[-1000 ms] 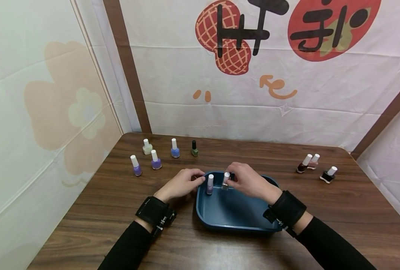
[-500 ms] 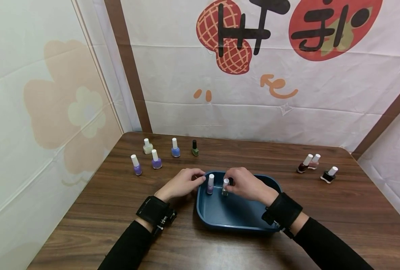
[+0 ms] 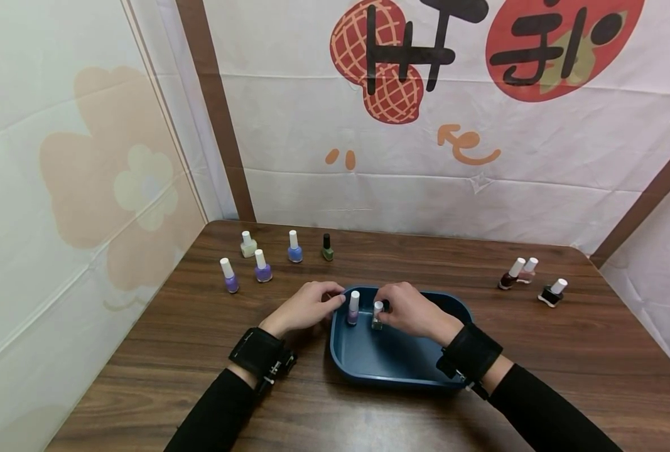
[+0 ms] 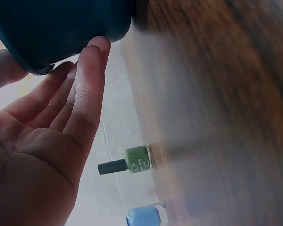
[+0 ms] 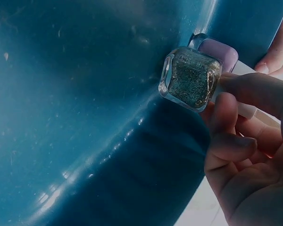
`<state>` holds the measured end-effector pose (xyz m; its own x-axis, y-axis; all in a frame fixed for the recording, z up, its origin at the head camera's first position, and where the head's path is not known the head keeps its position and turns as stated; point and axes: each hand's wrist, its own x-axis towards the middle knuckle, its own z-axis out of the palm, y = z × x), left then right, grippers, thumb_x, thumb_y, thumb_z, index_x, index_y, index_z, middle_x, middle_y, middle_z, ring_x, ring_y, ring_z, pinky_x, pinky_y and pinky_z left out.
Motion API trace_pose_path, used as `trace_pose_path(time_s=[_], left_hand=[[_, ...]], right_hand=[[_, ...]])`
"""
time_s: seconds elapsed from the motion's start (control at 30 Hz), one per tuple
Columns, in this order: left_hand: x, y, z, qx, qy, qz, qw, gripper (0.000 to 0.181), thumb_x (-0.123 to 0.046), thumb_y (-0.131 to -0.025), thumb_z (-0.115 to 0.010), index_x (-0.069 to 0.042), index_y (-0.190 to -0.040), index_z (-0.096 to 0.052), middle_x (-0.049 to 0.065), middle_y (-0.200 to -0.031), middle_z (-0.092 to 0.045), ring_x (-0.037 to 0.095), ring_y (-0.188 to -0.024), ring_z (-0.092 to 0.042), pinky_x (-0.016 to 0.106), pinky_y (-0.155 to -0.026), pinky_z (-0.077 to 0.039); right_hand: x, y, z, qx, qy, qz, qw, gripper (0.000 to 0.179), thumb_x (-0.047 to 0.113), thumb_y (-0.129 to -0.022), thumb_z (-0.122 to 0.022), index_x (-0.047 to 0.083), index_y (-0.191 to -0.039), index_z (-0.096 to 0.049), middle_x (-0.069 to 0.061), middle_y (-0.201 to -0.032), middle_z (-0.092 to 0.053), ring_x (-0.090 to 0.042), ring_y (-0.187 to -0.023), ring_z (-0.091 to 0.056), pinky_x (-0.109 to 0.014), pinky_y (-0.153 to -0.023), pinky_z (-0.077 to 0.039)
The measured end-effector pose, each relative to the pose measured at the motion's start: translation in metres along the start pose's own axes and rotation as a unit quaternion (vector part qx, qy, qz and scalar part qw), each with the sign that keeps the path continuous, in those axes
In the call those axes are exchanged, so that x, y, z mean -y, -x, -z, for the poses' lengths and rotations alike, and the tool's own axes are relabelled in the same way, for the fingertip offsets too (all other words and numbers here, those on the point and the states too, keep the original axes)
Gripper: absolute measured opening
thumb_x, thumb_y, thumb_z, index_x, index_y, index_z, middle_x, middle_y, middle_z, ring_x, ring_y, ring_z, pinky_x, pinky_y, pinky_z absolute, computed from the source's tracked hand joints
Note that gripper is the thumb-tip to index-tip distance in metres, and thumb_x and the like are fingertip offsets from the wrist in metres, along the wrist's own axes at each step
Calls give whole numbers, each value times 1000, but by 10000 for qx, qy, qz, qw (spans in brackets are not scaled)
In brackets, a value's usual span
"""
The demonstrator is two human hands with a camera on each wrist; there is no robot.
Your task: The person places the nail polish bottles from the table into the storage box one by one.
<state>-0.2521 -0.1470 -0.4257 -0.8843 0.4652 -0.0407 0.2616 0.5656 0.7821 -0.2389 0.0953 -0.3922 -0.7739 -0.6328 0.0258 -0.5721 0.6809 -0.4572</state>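
My left hand (image 3: 305, 307) holds the far left corner of a dark blue tray (image 3: 391, 380), its thumb at the rim and fingers against the outer wall (image 4: 70, 33). Inside that tray, my right hand (image 3: 415, 311) pinches a glitter nail polish bottle (image 5: 193, 80) by its white cap. The bottle (image 3: 377, 324) stands nearly upright, low over the tray's floor; whether its base touches cannot be told. Just left of it stands a lilac nail polish bottle (image 3: 353, 309) with a white cap, partly hidden behind the glitter one in the right wrist view.
Back left on the wooden table (image 3: 159, 351) stand purple bottles (image 3: 263, 270), a cream bottle (image 3: 248, 246), a blue bottle (image 3: 294, 248) and a green bottle (image 3: 327, 250). Far right are dark red (image 3: 510, 276), pink (image 3: 528, 271) and black (image 3: 552, 294) bottles. A printed cloth (image 3: 289, 144) hangs behind.
My right hand has lowered the glitter nail polish bottle and brought it slightly nearer within the tray. The left hand keeps its place at the tray's corner.
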Motion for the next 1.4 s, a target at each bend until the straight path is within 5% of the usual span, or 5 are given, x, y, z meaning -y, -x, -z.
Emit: trace_pose_path(time_s=[1.4], left_hand=[[0, -2, 2, 53, 8, 96, 9999, 29, -25, -101, -50, -10, -123, -62, 5, -99, -65, 21, -77, -65, 29, -67, -53]], right_hand=[[0, -3, -2, -117, -236, -208, 9994, 20, 7, -90, -64, 2, -108, -68, -6, -96, -67, -7, -70, -57, -19, -60, -48]])
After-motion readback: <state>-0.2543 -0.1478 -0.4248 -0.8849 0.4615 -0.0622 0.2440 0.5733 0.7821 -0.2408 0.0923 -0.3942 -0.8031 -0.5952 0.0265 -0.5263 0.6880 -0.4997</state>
